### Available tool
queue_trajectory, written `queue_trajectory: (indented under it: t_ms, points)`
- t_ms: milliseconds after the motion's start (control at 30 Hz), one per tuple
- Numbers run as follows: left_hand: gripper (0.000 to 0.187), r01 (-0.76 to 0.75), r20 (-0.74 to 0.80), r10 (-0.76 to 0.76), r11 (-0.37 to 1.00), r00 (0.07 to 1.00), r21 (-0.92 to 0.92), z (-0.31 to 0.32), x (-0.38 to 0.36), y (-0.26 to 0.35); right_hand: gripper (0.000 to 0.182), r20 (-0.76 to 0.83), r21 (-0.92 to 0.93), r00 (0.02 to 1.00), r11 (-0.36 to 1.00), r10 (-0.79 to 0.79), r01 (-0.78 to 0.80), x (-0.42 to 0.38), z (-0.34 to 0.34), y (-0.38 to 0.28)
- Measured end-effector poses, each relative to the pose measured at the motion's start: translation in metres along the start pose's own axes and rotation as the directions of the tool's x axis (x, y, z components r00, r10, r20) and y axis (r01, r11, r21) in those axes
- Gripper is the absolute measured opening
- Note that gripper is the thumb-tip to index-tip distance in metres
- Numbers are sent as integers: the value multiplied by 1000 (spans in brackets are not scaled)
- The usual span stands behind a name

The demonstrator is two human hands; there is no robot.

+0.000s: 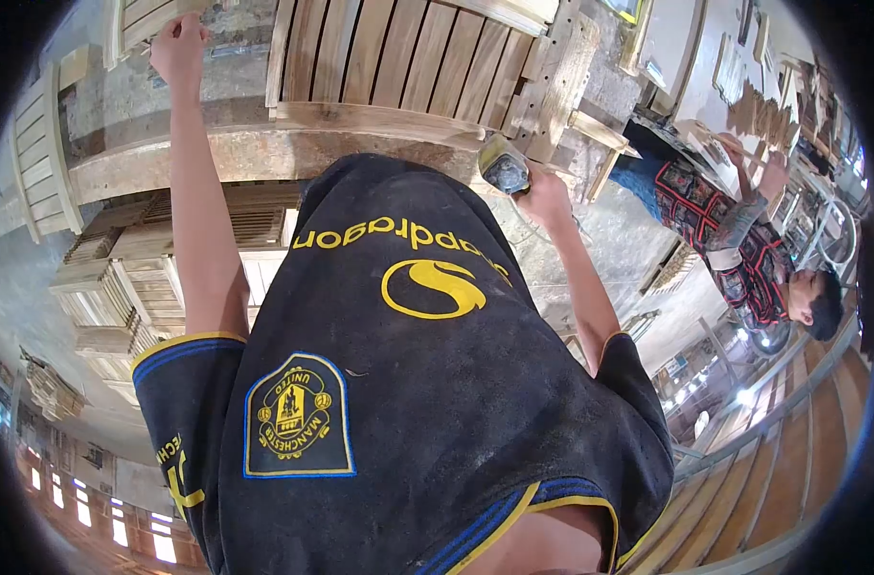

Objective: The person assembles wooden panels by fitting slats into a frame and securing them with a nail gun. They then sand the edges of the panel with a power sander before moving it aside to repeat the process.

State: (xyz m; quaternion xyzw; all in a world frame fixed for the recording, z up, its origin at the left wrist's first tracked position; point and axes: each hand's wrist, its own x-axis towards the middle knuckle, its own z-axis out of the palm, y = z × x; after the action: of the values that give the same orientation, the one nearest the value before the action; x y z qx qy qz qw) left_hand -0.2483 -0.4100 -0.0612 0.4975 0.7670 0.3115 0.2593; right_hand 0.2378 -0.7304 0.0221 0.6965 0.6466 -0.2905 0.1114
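My left hand (178,59) is stretched forward over the bench at the upper left, its fingers curled together. Whatever they hold, if anything, is hidden or too small to name. My right hand (546,199) is closed around a small yellowish container (505,167) with a dark grey inside, held at the bench's near edge. Its contents cannot be made out. Between my hands, a slatted wooden panel (389,57) lies on the bench, with a pale rail along its near side. The container is close to the panel's near right corner.
A heavy wooden beam (255,153) runs along the bench's near edge. Stacked slatted wooden pieces (121,287) stand below at left, and another slatted panel (42,163) lies farther left. At right, a co-worker (724,230) handles wood at another bench.
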Motion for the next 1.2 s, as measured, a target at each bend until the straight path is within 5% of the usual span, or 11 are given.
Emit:
queue_trajectory:
  t_ms: [367, 467, 567, 667, 767, 867, 933, 967, 1033, 1100, 1200]
  points:
    - [29, -9, 19, 8, 999, 1000, 54, -2, -1, 2, 48, -34, 86, 997, 994, 75, -72, -8, -19, -3]
    - [29, 37, 9, -37, 999, 999, -6, 0, 0, -2, 42, 16, 141, 948, 938, 317, -316, -15, -21, 31]
    - [29, -10, -1, 10, 999, 1000, 46, -1, 1, -7, 22, -194, 478, 879, 824, 435, -303, -8, -31, 82]
    - [29, -31, 33, 30, 999, 999, 33, -5, -9, 0, 14, 300, 877, 762, 147, 574, -457, 6, -27, 162]
    - [27, -105, 147, 86, 986, 985, 127, -13, -19, 9, 17, 318, 941, 863, -18, 392, -338, 2, -9, 213]
    - [26, -217, 152, 192, 962, 969, 166, -11, -21, 7, 29, 371, 876, 727, 42, 577, -481, 21, 30, 245]
    - [26, -300, 184, 256, 915, 949, 271, -8, -25, -3, 36, -212, 607, 686, 644, 696, -465, 17, 57, 241]
    - [26, -355, 196, 302, 865, 933, 354, -7, -19, -7, 36, -216, 629, 682, 633, 699, -450, 15, 55, 230]
    - [28, -606, 656, 148, 571, 740, 555, -30, -16, 13, 36, -222, 222, 618, 656, 754, -721, 11, 32, 196]
    - [33, -861, 913, -259, 326, 316, 390, -58, 11, 67, 34, -292, 408, 590, 656, 753, -635, 23, -11, 153]
    - [37, -863, 824, -487, 240, 290, 445, -45, 41, 139, 30, -282, 841, 596, 492, 752, -224, 63, -34, 96]
